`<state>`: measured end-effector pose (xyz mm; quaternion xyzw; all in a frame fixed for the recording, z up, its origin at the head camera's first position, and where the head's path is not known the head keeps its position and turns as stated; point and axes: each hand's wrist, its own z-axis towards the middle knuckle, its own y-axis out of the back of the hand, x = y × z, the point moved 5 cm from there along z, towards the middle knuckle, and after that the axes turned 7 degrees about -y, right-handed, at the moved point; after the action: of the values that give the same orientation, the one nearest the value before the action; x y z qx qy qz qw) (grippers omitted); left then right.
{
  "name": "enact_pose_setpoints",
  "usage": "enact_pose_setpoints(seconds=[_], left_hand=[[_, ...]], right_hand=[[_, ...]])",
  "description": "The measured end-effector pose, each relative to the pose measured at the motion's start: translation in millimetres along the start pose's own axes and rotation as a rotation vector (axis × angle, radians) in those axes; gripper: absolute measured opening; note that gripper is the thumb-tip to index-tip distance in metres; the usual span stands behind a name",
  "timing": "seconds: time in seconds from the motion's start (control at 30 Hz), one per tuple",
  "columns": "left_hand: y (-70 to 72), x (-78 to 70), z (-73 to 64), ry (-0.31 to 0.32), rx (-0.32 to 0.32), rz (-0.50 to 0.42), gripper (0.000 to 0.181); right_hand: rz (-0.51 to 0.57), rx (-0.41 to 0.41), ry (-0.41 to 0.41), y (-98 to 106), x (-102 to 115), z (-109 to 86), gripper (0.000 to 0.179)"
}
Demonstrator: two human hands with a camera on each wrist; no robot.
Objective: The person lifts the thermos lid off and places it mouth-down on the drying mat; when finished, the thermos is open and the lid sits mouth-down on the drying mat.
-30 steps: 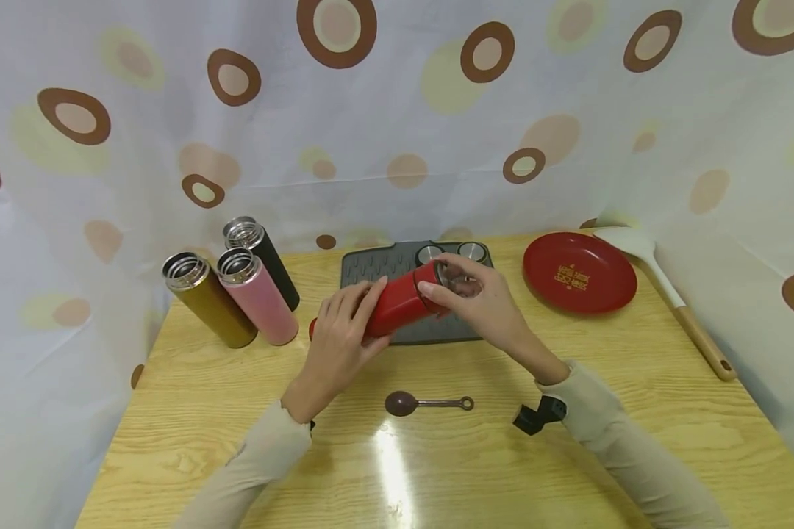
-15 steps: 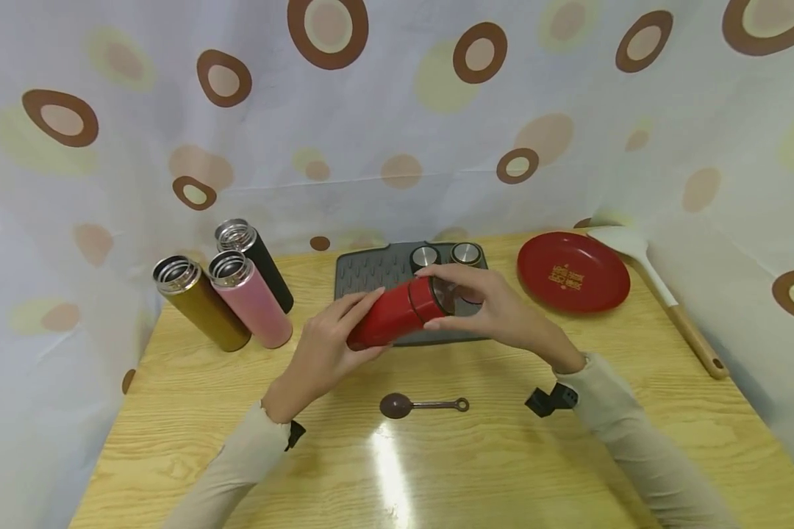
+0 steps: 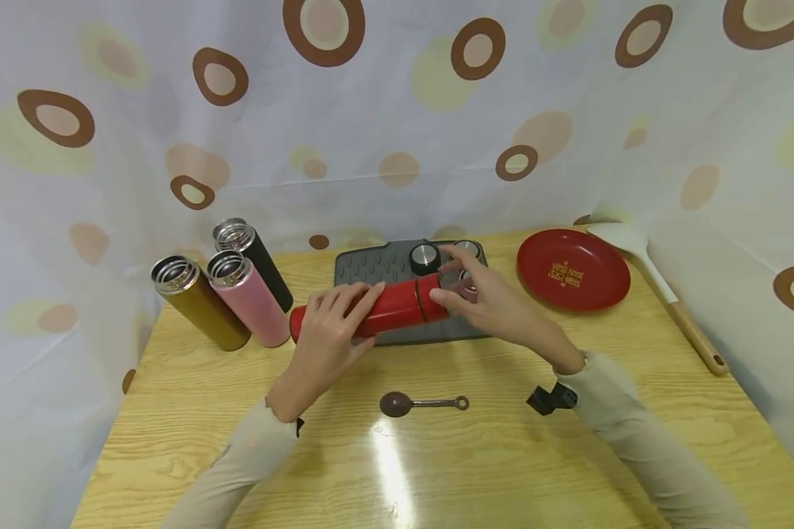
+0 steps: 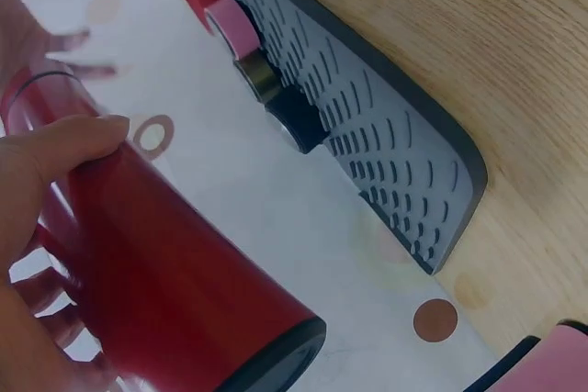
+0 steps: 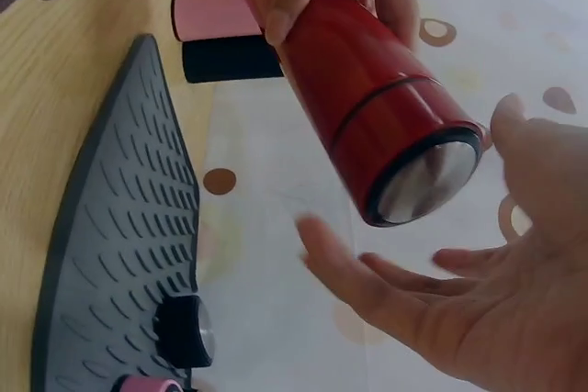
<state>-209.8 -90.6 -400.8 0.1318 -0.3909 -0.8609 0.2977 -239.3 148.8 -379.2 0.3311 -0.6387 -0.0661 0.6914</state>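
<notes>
My left hand [image 3: 331, 323] grips a red thermos bottle [image 4: 175, 254] round its body and holds it tilted on its side above the grey mat [image 3: 364, 272]. The red lid [image 5: 395, 135] with its steel-coloured top is on the bottle's right end. My right hand [image 5: 478, 291] is at that lid, fingers spread and relaxed; its thumb tip lies right at the lid's rim, while the other fingers stand off from it. On the mat sit a black lid [image 3: 426, 257] with a silver top, a gold-rimmed lid [image 3: 467, 250] and a pink lid [image 4: 234, 27].
Three lidless bottles stand at the left: gold [image 3: 208, 308], pink [image 3: 254, 301] and black [image 3: 267, 264]. A brown spoon [image 3: 397, 404] lies in front. To the right are a red plate [image 3: 595, 290] and a white spatula [image 3: 658, 272] with a wooden handle. A patterned curtain [image 3: 370, 132] hangs behind.
The red bottle has levelled out and its lower end now shows left of my left hand. My right fingers have loosened and spread from around the lid.
</notes>
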Motion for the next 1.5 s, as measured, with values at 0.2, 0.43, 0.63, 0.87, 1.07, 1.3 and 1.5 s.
enact_pose_setpoints(seconds=[0.2, 0.43, 0.63, 0.87, 1.07, 1.3, 1.5], left_hand=[[-5.2, 1.9, -3.8, 0.031, -0.012, -0.012, 0.081], [-6.9, 8.0, -5.0, 0.113, -0.013, -0.118, 0.082], [-8.1, 12.4, -5.0, 0.133, -0.019, -0.121, 0.084], [-13.0, 18.9, -8.8, 0.193, -0.043, -0.15, 0.082], [-17.6, 15.9, -10.8, 0.168, -0.029, -0.153, 0.084], [-18.5, 16.7, -14.1, 0.214, -0.008, -0.194, 0.08], [-14.1, 15.8, -14.1, 0.178, -0.019, -0.176, 0.078]], right_hand=[[0.175, 0.106, -0.055, -13, -10, 2.1, 0.063], [-0.036, 0.06, 0.276, -3, 9, -2.7, 0.068], [-0.117, 0.059, 0.376, -2, 18, -5.6, 0.071], [-0.08, -0.07, 0.115, -6, 11, 4.1, 0.089], [-0.15, -0.132, 0.069, -19, 12, 8.7, 0.071], [-0.047, -0.05, 0.177, -17, 19, 8.8, 0.061], [-0.094, 0.054, 0.346, -12, 18, 5.2, 0.06]])
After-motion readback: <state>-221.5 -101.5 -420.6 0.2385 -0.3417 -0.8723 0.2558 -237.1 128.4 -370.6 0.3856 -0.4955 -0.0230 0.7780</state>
